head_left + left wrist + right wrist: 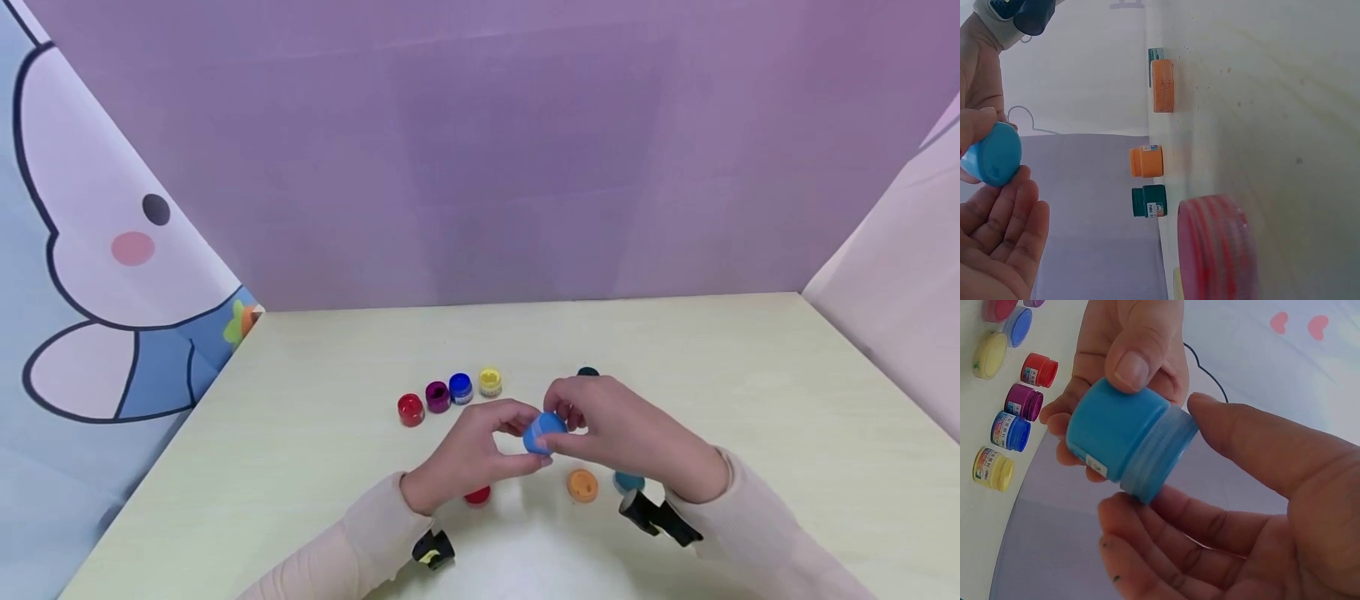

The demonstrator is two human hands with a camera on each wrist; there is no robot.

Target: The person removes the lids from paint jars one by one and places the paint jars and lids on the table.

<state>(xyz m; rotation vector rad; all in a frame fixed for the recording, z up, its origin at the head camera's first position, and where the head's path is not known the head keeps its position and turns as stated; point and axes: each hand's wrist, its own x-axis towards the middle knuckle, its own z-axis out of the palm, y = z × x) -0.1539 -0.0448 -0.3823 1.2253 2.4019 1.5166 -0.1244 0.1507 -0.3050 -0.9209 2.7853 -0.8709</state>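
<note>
A light blue paint jar (pixel 1113 425) is held up off the table between both hands. My left hand (pixel 476 446) grips its body, with the thumb laid along the side in the right wrist view. My right hand (pixel 622 425) pinches the ribbed, translucent lid (pixel 1157 456), its thumb at one edge and fingertips at the opposite edge. A small white label shows on the jar's body. Below the hands, an orange lid (pixel 582 486), a teal lid (pixel 628 482) and a red lid (pixel 477 496) lie on the table, the red one partly hidden by the left hand.
Behind the left hand stand red (pixel 410 409), purple (pixel 438 397), blue (pixel 461 387) and yellow (pixel 490 382) paint jars in a row. An orange jar (pixel 1147 161) and a dark green jar (pixel 1149 201) stand farther right. A purple wall (pixel 525 167) rises behind the table.
</note>
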